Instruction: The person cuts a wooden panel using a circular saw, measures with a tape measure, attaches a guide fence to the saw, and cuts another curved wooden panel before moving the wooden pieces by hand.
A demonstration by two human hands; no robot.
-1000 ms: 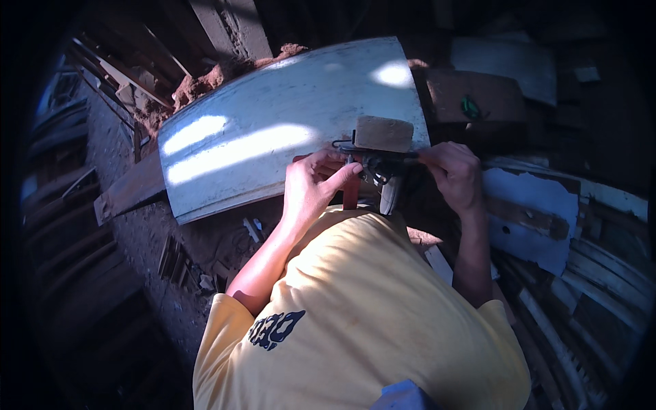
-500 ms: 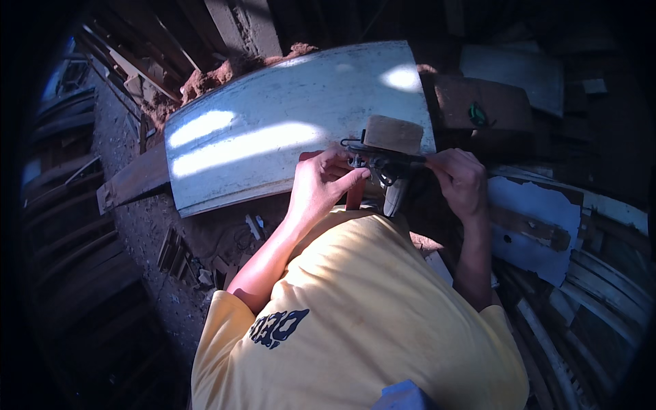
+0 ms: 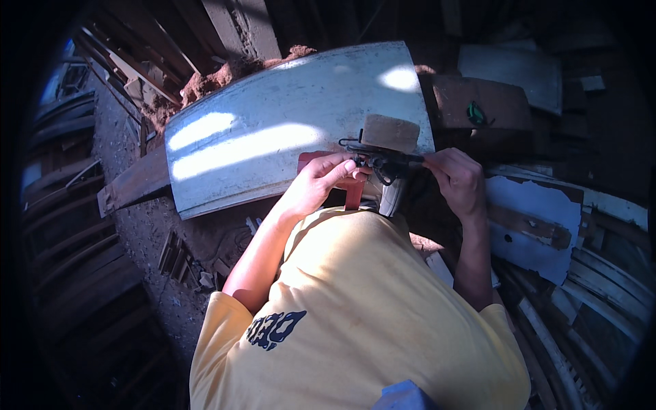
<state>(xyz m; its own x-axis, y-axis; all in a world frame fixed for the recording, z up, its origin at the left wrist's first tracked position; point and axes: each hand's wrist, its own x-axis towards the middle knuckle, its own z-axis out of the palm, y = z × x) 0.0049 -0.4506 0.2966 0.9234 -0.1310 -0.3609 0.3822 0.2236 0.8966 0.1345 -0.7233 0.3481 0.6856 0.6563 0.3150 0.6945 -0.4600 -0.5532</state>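
Observation:
In front of my body is a dark metal mechanism (image 3: 385, 158) with thin rods and a small loop; its exact kind does not show. My left hand (image 3: 316, 183) pinches its left side between thumb and fingers. The right hand (image 3: 456, 179) is closed on its right end. A light wooden block (image 3: 390, 133) sits against the mechanism's far side; whether they are joined, I cannot tell. Below my left hand a red strip (image 3: 353, 197) hangs down. Behind it all lies a large white panel (image 3: 273, 171), curved by the lens.
A brown block (image 3: 499, 99) at the right carries a small green and black object (image 3: 475, 113). A whitish board (image 3: 529, 239) with a brown band lies near my right forearm. Wood scraps (image 3: 176, 256) and stacked planks (image 3: 75, 266) fill the left.
My left thumb has lifted and drawn back, and the left wrist has shifted slightly left. The right hand keeps its hold almost unmoved.

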